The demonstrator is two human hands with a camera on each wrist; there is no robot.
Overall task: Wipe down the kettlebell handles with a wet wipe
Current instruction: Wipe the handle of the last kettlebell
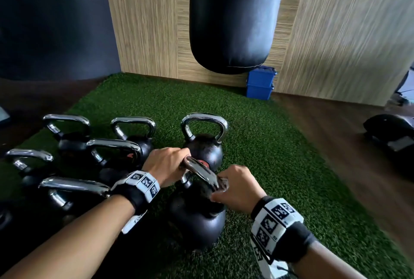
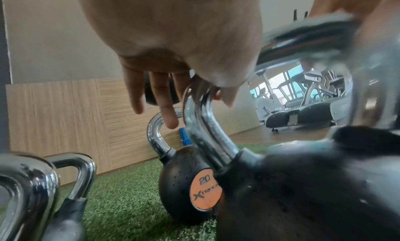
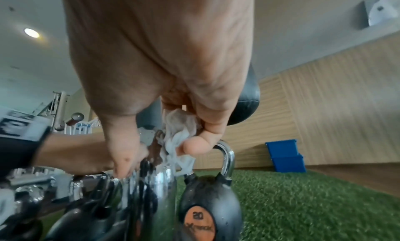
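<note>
Several black kettlebells with chrome handles stand on green turf (image 1: pixel 257 144). My hands are on the nearest kettlebell (image 1: pixel 197 222). My left hand (image 1: pixel 165 166) grips the left corner of its handle (image 1: pixel 201 172), thumb on one side and fingers hanging down the other, as the left wrist view shows (image 2: pixel 199 111). My right hand (image 1: pixel 237 186) pinches a crumpled white wet wipe (image 1: pixel 221 185) against the handle's right end. In the right wrist view the wet wipe (image 3: pixel 179 130) sits bunched between thumb and fingers on the chrome. Just behind stands a kettlebell marked 20 (image 1: pixel 203 151).
More kettlebells (image 1: pixel 67 139) crowd the turf on my left. A black punching bag (image 1: pixel 235 21) hangs ahead, with blue boxes (image 1: pixel 259 86) against the wood-panelled wall behind it. A dark machine base (image 1: pixel 389 130) sits on the brown floor to the right.
</note>
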